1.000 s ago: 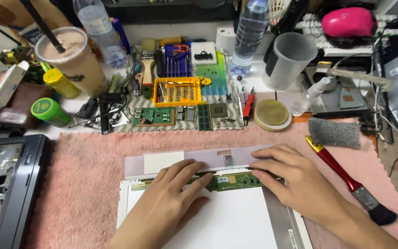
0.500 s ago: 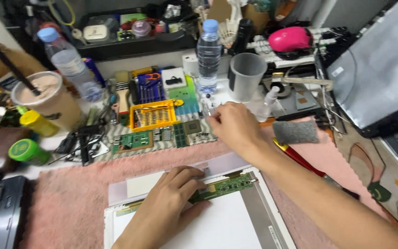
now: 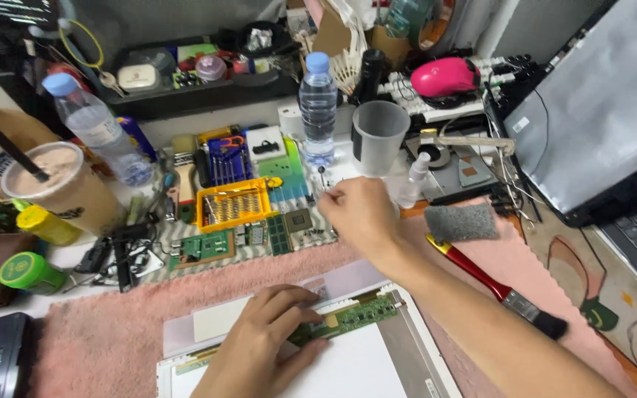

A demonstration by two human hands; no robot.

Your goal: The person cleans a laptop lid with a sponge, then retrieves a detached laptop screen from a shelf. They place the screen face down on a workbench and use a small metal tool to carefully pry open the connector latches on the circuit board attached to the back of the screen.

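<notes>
Pink towel [image 3: 112, 332] beneath a white panel [image 3: 348, 372] with green circuit strip [image 3: 348, 318]; orange-yellow bit tray [image 3: 234, 204], blue-capped clear bottle [image 3: 318, 110], translucent grey cup [image 3: 379, 136], magenta mouse [image 3: 445, 76], red-handled black-bristled brush [image 3: 499, 287], grey sponge [image 3: 460, 221], green-lidded jar [image 3: 29, 271].

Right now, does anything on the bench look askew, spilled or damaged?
Nothing spilled or broken. The left hand presses on the green board at the panel edge; the right hand pinches a thin tool near the clear cup. The bench is just crowded.
</notes>
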